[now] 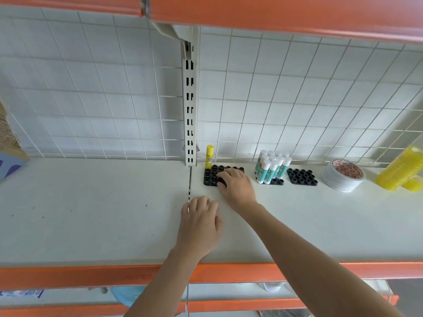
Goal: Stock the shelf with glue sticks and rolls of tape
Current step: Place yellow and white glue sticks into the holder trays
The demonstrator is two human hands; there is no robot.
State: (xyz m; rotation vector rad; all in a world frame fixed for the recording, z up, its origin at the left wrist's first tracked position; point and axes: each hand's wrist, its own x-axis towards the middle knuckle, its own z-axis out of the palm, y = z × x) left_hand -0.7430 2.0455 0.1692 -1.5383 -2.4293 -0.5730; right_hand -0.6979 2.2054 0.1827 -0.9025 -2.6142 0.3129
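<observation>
Right hand (235, 186) grips the near right corner of the black plastic socket tray (211, 177); one yellow glue stick (209, 156), label illegible, stands upright in its far left socket. Left hand (199, 225) rests open, palm down, on the white shelf (91, 213).

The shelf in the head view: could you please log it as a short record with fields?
shelf: white, orange front edge
left tray: black, one yellow glue stick upright in its back left corner
right hand: resting on left tray
left hand: open, above the shelf
middle tray: white glue sticks
right tray: no sticks
tape rolls: stacked, right of trays
</observation>
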